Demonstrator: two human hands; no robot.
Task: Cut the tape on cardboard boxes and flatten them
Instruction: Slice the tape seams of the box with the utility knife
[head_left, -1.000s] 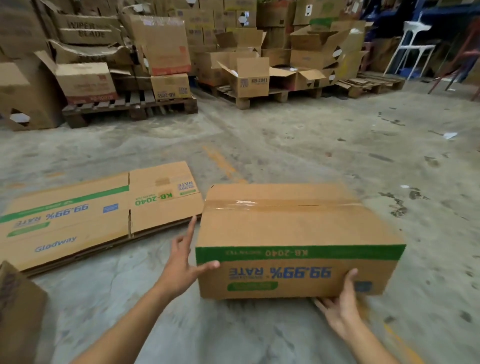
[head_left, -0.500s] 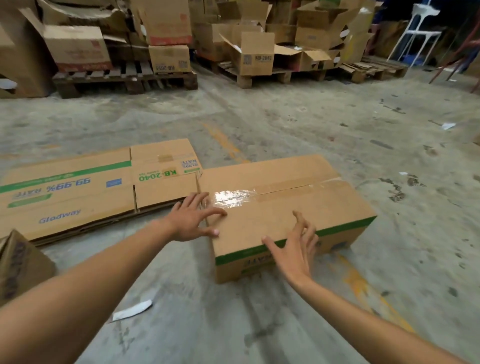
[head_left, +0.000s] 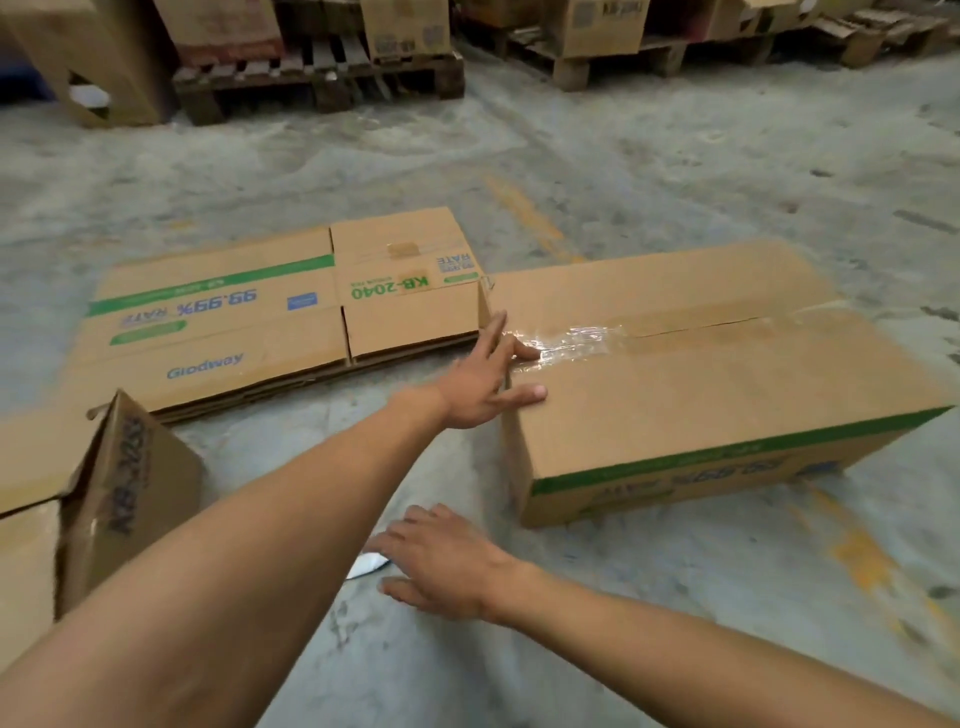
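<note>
Sealed box: a closed cardboard box sits on the concrete floor in the right half of the frame, a green stripe along its near side, print on it upside down
Tape: a strip of clear tape runs along the top seam, glossy and wrinkled at the left end; the flaps show a thin dark gap farther right
Left hand: the left hand lies at the box's upper left corner, fingers spread and flat, thumb on the top panel, fingertips at the crinkled end of the tape; it grips nothing
Right hand: the right hand hovers low over the floor at bottom centre, palm down, fingers loosely spread, empty, apart from the box
White scrap: a small white scrap lies on the floor just left of the right hand, partly hidden by the left forearm; what it is cannot be told
Flattened boxes: a stack of flattened boxes marked KB-2040 and Glodway lies left of centre, its right edge just beside the sealed box
Open box: a cardboard box with a raised flap stands at the lower left edge
Background: wooden pallets loaded with more cartons line the top of the frame
</note>
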